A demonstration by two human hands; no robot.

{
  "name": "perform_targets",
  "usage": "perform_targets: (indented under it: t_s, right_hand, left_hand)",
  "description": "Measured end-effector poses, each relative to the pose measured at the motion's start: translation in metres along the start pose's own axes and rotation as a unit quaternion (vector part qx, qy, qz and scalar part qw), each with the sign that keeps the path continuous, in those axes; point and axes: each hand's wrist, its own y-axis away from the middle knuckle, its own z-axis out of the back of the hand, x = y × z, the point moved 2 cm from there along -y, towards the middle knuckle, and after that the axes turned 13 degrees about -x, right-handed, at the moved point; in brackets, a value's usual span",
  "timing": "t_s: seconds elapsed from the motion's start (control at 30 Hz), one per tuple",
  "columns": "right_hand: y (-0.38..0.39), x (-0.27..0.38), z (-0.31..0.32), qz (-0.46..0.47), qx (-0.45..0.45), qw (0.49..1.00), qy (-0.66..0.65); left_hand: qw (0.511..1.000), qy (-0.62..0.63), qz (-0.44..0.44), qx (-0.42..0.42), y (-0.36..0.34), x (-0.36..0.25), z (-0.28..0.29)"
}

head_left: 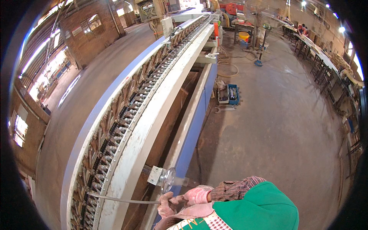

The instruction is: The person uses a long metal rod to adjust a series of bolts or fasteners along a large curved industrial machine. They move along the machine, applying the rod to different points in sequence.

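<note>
A thin grey strip (126, 200) reaches from the row of metal fittings on the long machine across its white rail to my hands. My left hand (166, 205), in a pale pink glove, is closed on the strip's near end. Close beside it on the right, my right hand (197, 194), in a pink and white glove, has curled fingers that point toward the left hand. What these fingers hold, if anything, is hidden. Just beyond both hands are a shiny round handwheel (168, 180) and a metal block (155, 175).
The long machine has a white rail (142, 143), a chain-like row of metal fittings (132, 109) and a blue side beam (197, 132). On the floor to the right lie a blue toolbox (233, 94), wrenches (225, 109) and a hose (230, 73). Workbenches (322, 57) line the far right.
</note>
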Motion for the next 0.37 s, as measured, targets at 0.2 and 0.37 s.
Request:
perform_targets:
  t_s: [0.2, 0.37]
  right_hand:
    - [-0.004, -0.005, 0.005, 0.020, -0.012, 1.000, -0.008]
    - [-0.006, -0.009, 0.006, 0.031, -0.018, 0.999, -0.011]
  left_hand:
    - [1.000, -0.013, 0.010, -0.024, -0.005, -0.003, -0.008]
    - [1.000, 0.001, -0.005, 0.003, 0.000, -0.004, -0.009]
